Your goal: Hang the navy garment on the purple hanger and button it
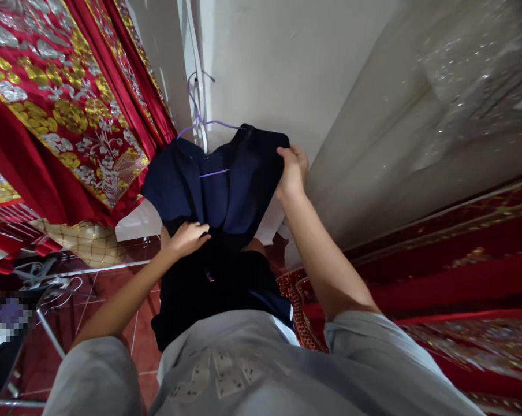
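A dark navy garment (254, 185) with an open V-shaped neckline hangs in front of me on a purple wire hanger (221, 123). The hanger's hook is up against a white cable or pole. At the right shoulder or sleeve edge, my right hand (293, 170) is closed on the cloth, thumb on top. My left hand (189, 238) grips the front of the garment below the neckline, its fingers bent over the fabric. Lower down, the dark cloth merges with my dark shorts (213, 286), so its hem cannot be made out.
Red cloth with gold and silver embroidery (83, 115) hangs at the left. Clear plastic sheeting (417, 115) covers things on the right, above red decorated fabric (460, 254). A metal-framed chair (48, 329) stands at lower left on the red tile floor (114, 306).
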